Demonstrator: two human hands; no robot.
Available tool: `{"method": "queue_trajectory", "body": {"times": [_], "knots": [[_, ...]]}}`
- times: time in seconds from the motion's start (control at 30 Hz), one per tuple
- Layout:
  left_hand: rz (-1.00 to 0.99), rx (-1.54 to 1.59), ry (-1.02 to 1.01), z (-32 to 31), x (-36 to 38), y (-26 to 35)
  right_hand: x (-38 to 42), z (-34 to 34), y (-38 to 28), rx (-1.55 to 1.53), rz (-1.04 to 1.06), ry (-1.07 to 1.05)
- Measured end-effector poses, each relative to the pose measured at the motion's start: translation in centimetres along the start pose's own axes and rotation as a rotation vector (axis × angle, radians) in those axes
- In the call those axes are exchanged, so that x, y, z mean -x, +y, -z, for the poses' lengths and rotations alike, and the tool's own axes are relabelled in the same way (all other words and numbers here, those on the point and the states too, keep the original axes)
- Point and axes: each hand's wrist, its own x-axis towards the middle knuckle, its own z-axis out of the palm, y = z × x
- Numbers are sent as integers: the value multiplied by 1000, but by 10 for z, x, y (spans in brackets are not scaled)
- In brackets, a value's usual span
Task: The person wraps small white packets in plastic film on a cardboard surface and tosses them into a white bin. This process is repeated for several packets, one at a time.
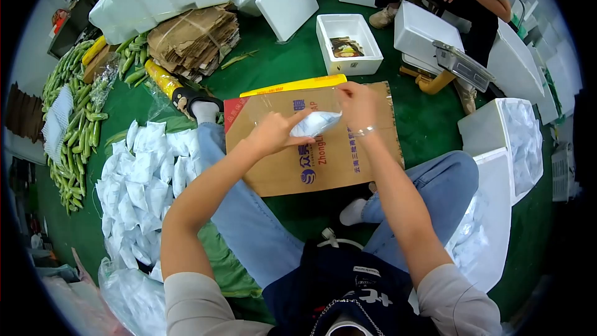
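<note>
A small white packet point(316, 124) is between the spread thumb and index finger of my left hand point(272, 132), above a flat piece of printed cardboard point(280, 177). My right hand point(358, 107) is closed in a pinch at the packet's upper right, on what looks like clear plastic film. How far the film reaches is hard to see against the brown cardboard. Behind the cardboard's far edge lies a long yellow box point(298, 84). To my left is a big pile of similar white packets point(140, 190).
White foam boxes with packets point(479, 236) stand at my right. Ahead are an open foam box point(349, 42), stacked cardboard point(193, 37) and a scale point(463, 65) beside a seated person point(460, 0). Green vegetables point(74, 143) are heaped far left on the green floor point(283, 62).
</note>
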Motion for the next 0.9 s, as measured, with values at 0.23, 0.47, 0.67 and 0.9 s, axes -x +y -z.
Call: {"method": "queue_trajectory", "body": {"times": [0.23,0.47,0.67,0.9], "knots": [[390,580,-339,-12,21,-11,98,15,-23,265,440,-583],[842,1016,-677,-63,23,-35,129,17,14,426,637,-821],[5,-290,106,-22,17,13,45,-21,8,355,281,-1562],[1,-198,160,-35,13,6,-6,-102,63,-929,-584,-1597]]}}
